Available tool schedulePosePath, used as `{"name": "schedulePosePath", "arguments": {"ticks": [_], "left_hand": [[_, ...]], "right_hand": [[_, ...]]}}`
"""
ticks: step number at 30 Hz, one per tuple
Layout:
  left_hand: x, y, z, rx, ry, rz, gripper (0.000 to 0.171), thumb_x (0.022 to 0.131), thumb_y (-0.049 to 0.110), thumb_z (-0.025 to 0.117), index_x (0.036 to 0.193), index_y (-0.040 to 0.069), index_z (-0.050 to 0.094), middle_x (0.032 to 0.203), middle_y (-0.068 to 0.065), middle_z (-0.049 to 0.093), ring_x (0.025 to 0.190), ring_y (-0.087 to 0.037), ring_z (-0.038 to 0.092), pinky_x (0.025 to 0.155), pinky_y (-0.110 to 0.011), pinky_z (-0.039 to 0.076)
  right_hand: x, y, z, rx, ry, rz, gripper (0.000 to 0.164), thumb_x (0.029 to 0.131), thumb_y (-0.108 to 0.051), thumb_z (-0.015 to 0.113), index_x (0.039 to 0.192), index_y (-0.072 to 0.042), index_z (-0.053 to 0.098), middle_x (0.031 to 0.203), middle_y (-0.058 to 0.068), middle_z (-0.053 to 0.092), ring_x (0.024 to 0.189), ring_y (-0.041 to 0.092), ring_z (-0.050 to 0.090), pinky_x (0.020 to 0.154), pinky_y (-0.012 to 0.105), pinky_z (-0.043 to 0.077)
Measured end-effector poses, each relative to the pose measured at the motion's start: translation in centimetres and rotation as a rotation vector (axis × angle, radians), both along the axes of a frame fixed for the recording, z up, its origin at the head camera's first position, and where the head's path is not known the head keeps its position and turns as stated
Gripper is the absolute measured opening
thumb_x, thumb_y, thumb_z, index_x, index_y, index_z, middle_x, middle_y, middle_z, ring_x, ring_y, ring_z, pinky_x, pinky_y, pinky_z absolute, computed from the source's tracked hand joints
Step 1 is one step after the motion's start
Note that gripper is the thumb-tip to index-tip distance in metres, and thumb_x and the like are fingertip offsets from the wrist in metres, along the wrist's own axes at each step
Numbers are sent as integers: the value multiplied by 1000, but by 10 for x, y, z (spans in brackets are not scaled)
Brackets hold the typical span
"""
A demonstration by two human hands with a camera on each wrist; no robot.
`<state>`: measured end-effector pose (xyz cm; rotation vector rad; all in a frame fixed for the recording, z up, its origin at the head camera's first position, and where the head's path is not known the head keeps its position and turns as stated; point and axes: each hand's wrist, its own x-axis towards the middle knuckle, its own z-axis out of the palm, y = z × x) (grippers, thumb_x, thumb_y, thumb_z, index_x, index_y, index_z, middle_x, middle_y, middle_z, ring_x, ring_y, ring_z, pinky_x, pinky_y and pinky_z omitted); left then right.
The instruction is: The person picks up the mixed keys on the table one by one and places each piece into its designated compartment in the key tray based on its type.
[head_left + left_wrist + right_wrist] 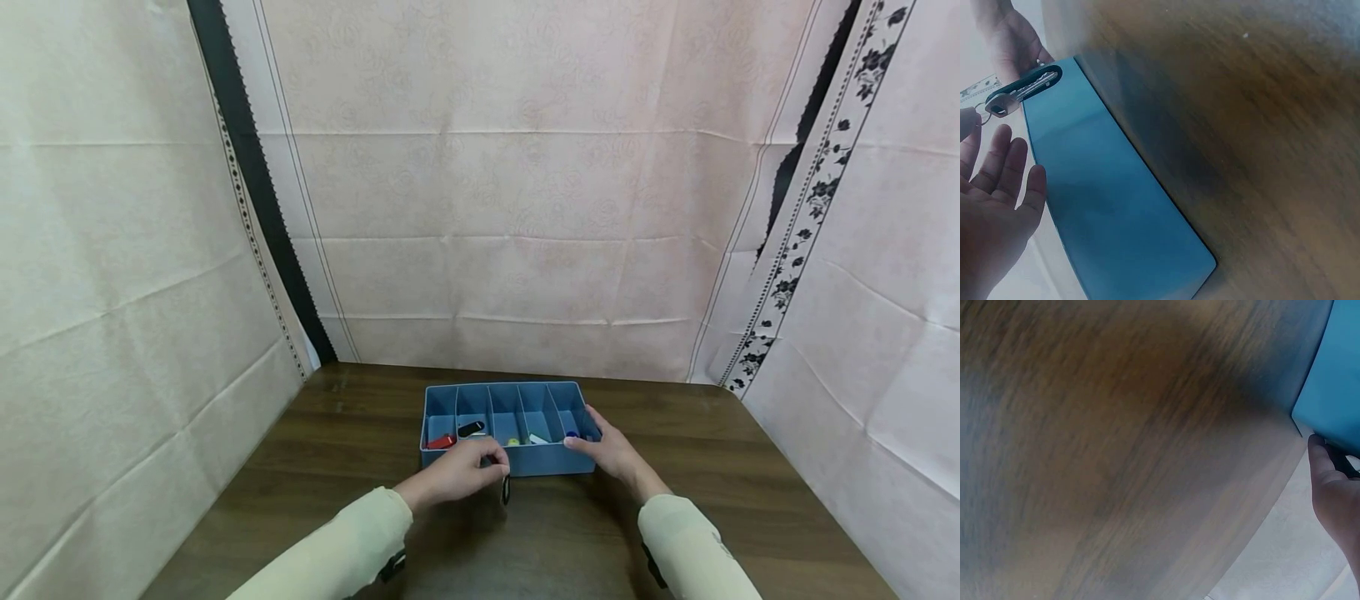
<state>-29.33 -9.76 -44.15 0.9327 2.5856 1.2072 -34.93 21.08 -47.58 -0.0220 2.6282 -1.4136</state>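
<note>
Just in front of a blue divided box (540, 462), my left hand (460, 473) pinches a small metal ring. A silver key in a dark oval holder (1038, 83) hangs from that ring. In the head view the key (506, 490) is a dark shape below the fingertips, near the box's front wall. My right hand (617, 457) grips the box's right end, its thumb at the front rim and its fingers along the side. The right wrist view shows only part of this hand (1335, 503) against the box's blue wall (1335, 381).
Inside the box's compartments lie a red object (441, 442), a black one (471, 429), a yellow one (513, 442), a white one (537, 439) and a dark blue one (572, 434). The box stands on a brown wooden table (360, 442). Pale cloth (487, 267) hangs behind and at both sides.
</note>
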Motion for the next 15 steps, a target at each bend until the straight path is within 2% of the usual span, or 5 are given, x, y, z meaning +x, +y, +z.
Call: {"name": "schedulePosePath", "arguments": {"ticks": [10,15], "left_hand": [[-10,-5,10,15,75,13,7,100,27,61,98,23,67,95,11,63,87,-11,57,75,-28,50],[-17,-8,18,25,63,44,10,102,27,58,97,25,66,97,12,63,92,-10,58,82,-30,50]], "right_hand": [[1,0,2,2,8,12,113,77,-70,69,160,-20,11,161,25,14,144,51,15,106,73,19],[1,0,0,7,9,14,114,76,-72,69,160,-20,12,161,25,14,144,52,15,105,73,19]]}}
